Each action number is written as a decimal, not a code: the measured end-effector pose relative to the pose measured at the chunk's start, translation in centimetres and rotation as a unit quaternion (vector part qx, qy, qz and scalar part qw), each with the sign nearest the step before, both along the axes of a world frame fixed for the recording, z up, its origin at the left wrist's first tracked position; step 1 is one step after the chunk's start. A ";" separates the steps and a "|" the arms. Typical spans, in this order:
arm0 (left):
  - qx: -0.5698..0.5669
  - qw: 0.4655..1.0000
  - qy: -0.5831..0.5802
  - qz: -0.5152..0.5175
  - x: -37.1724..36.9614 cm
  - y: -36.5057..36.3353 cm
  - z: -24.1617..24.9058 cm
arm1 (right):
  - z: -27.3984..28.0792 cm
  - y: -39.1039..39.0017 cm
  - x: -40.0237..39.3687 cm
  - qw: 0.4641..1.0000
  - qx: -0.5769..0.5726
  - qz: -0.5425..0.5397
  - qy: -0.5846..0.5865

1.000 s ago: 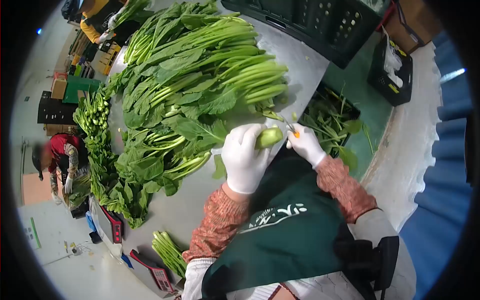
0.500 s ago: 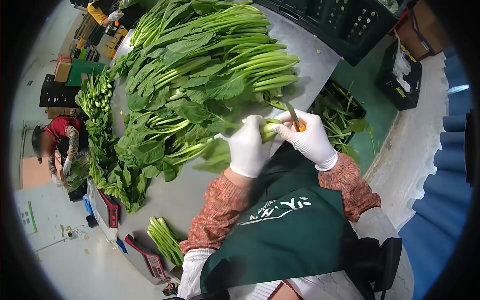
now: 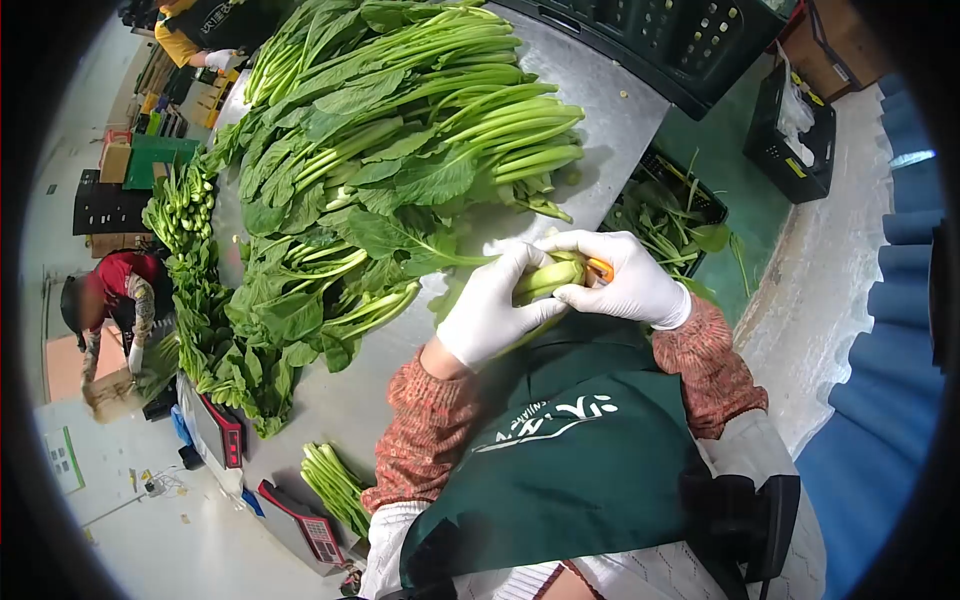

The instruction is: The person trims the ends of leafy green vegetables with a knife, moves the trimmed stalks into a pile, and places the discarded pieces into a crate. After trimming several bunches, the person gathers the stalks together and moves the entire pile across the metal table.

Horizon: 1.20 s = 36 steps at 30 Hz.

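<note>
My left hand (image 3: 495, 308), in a white glove, is closed around a bunch of leafy greens (image 3: 548, 280), its pale cut ends facing right. My right hand (image 3: 632, 282), also gloved, grips a knife by its orange handle (image 3: 600, 270); the blade is hidden from this angle. Its fingertips touch the stem ends of the bunch. Just beyond both hands, a large pile of leafy greens (image 3: 400, 150) covers much of the metal table (image 3: 625, 120). A smaller bunch of green stems (image 3: 335, 490) lies near the table's left front edge.
Two red-edged scales (image 3: 222, 430) (image 3: 305, 525) stand at the left. A dark crate (image 3: 690, 195) with loose leaves sits low on the right, and a black crate (image 3: 640, 50) is at the back. Co-workers (image 3: 125, 290) (image 3: 205, 35) are across the table.
Both hands have come closer together and tilted, turning the bunch's cut ends toward me. The knife blade, visible before, is now hidden. The view has shifted slightly.
</note>
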<state>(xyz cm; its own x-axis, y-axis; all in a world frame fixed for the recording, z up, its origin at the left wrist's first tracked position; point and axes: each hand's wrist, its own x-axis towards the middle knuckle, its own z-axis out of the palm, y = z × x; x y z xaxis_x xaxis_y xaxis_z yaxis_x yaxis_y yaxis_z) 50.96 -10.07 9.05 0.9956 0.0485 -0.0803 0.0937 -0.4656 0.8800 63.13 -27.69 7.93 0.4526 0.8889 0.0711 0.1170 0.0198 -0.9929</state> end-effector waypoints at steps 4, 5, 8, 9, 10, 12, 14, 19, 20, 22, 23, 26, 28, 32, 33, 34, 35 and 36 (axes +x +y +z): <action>0.095 0.995 -0.004 0.000 0.3 -0.3 1.3 | 0.1 0.1 0.5 0.985 -0.019 -0.013 -0.173; 0.138 0.990 0.009 0.007 0.2 -0.3 1.9 | -0.3 0.2 0.5 0.986 -0.009 -0.027 -0.162; 0.156 0.968 -0.058 0.186 -1.9 4.8 2.2 | -1.8 -2.9 4.2 0.988 -0.104 -0.109 -0.044; 0.135 0.957 -0.033 0.255 -2.8 5.8 3.6 | -3.6 -4.5 6.4 0.981 -0.143 -0.129 -0.026; 0.153 0.945 -0.034 0.286 -3.8 7.3 3.7 | -5.9 -6.2 8.3 0.972 -0.182 -0.148 -0.006; 0.095 0.941 -0.046 0.321 -5.0 8.1 3.5 | -7.4 -8.6 10.6 0.829 -0.414 -0.105 -0.361; 0.162 0.944 -0.036 0.286 -4.8 7.1 3.6 | -7.6 -8.3 11.5 0.836 -0.361 -0.186 -0.368; 0.129 0.966 -0.033 0.223 -2.6 3.4 1.7 | -5.2 1.3 11.9 0.882 -0.177 -0.263 -0.348; 0.145 0.967 -0.033 0.206 -2.4 2.9 1.9 | -4.5 3.0 11.7 0.893 -0.195 -0.241 -0.326; 0.149 0.966 -0.052 0.205 -2.3 2.6 1.9 | -6.5 5.7 12.3 0.884 -0.172 -0.235 -0.365; 0.154 0.964 -0.061 0.206 -2.4 2.6 2.1 | -6.1 6.0 12.2 0.911 -0.153 -0.223 -0.313; 0.208 0.949 -0.100 0.214 -3.1 3.1 2.0 | -4.2 5.0 11.3 0.978 -0.095 -0.150 -0.113; 0.280 0.922 -0.141 0.226 -2.9 2.4 1.7 | -1.6 3.6 9.4 0.989 -0.091 -0.116 0.024; 0.418 0.862 -0.236 0.165 0.3 -0.6 3.9 | 3.3 3.6 3.6 0.980 -0.081 -0.099 0.153; 0.425 0.854 -0.253 0.159 0.6 -0.3 3.5 | 2.6 3.4 2.8 0.979 -0.071 -0.092 0.166; 0.433 0.846 -0.271 0.151 1.0 0.1 3.0 | 1.8 3.1 2.0 0.978 -0.060 -0.086 0.179; 0.441 0.837 -0.291 0.142 1.2 0.4 2.6 | 3.0 2.6 1.7 0.966 -0.070 -0.078 0.238; 0.432 0.839 -0.292 0.153 1.1 0.6 2.5 | 3.1 2.3 1.5 0.965 -0.056 -0.097 0.237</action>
